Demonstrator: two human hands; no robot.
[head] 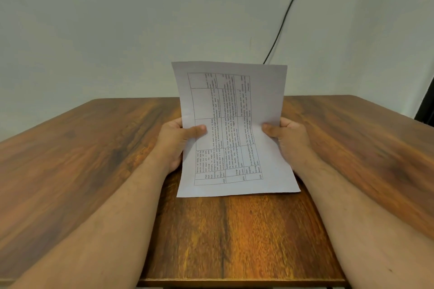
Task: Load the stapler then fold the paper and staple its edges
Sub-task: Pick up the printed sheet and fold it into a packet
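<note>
Paper (pixel 231 129) with printed table, unfolded, upright, pinched by left hand (pixel 175 141) and right hand (pixel 287 139).

Fingers of both hands hidden behind the paper (pixel 231 129) — its printed table text too small to read.

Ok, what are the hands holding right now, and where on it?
Both hold the printed sheet of paper upright above the table: the left hand pinches its left edge, the right hand its right edge, both about mid-height.
</note>
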